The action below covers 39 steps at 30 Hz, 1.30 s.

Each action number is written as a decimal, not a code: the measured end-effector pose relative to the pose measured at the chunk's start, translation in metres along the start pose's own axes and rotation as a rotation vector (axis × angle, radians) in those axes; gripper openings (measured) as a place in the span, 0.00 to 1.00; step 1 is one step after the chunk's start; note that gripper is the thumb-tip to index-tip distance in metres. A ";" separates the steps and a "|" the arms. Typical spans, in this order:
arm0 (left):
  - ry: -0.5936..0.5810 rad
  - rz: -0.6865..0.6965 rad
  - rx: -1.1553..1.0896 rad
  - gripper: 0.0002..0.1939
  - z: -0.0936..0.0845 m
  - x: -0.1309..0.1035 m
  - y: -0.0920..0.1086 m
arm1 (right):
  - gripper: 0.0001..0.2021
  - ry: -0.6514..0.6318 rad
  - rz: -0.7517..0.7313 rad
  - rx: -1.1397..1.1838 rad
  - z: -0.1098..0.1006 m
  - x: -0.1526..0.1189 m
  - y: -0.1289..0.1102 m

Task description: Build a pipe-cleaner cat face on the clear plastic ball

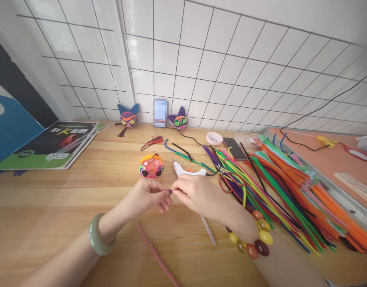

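My left hand [152, 193] and my right hand [194, 193] meet at the fingertips over the table. Between them they pinch a small purple piece [170, 191], mostly hidden by the fingers; it looks like a bit of pipe cleaner. Just beyond my left hand sits a round orange ornament [152, 166] with a colourful mask-like face and dark eyes. A white hot glue gun [189, 172] lies behind my right hand, its nozzle pointing left. Under the right hand a clear glue stick [208, 230] shows. A pink pipe cleaner [155, 253] lies nearer to me.
Many coloured pipe cleaners [279, 191] spread over the right side. Behind them lie a dark phone [235, 148] and a pink bowl [214, 138]. Two finished masked ornaments, one blue-eared [129, 117] and one purple-eared [180, 119], stand by the tiled wall. A book [48, 143] lies left.
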<state>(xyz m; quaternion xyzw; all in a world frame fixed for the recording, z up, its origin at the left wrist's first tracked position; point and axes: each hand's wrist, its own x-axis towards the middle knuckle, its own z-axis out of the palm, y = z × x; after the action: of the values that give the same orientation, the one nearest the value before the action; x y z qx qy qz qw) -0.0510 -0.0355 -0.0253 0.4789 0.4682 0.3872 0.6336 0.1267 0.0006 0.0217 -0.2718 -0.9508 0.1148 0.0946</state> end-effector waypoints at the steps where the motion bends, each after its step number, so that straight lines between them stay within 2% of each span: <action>1: 0.009 0.003 -0.037 0.10 0.000 -0.001 0.002 | 0.08 0.030 0.021 0.026 0.000 0.000 0.000; 9: 0.196 0.047 -0.355 0.07 0.010 -0.003 -0.002 | 0.09 0.328 0.214 0.242 0.016 0.007 -0.011; 12: 0.254 0.057 -0.457 0.07 0.014 -0.004 -0.003 | 0.07 0.412 0.213 0.273 0.025 0.009 -0.013; 16: 0.311 0.035 -0.539 0.08 0.018 -0.005 -0.003 | 0.06 0.456 0.190 0.278 0.031 0.010 -0.014; 21: 0.372 0.026 -0.660 0.09 0.023 -0.006 -0.005 | 0.05 0.459 0.160 0.260 0.037 0.011 -0.015; 25: 0.313 0.009 -0.740 0.15 0.027 -0.008 -0.005 | 0.04 0.479 0.117 0.192 0.038 0.011 -0.011; 29: 0.244 -0.052 -0.766 0.14 0.027 -0.011 -0.003 | 0.05 0.451 0.052 0.177 0.030 0.010 -0.002; 35: 0.178 -0.116 -0.632 0.11 0.019 -0.008 -0.003 | 0.04 0.262 0.097 0.184 0.010 0.005 0.010; 39: 0.149 -0.145 -0.375 0.17 0.012 -0.004 -0.005 | 0.04 0.167 0.026 0.126 0.005 0.003 0.018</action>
<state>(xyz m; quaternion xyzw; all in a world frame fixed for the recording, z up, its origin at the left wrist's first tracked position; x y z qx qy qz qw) -0.0402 -0.0430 -0.0278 0.2875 0.4667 0.4551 0.7017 0.1315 0.0163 0.0120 -0.2862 -0.9269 0.1527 0.1889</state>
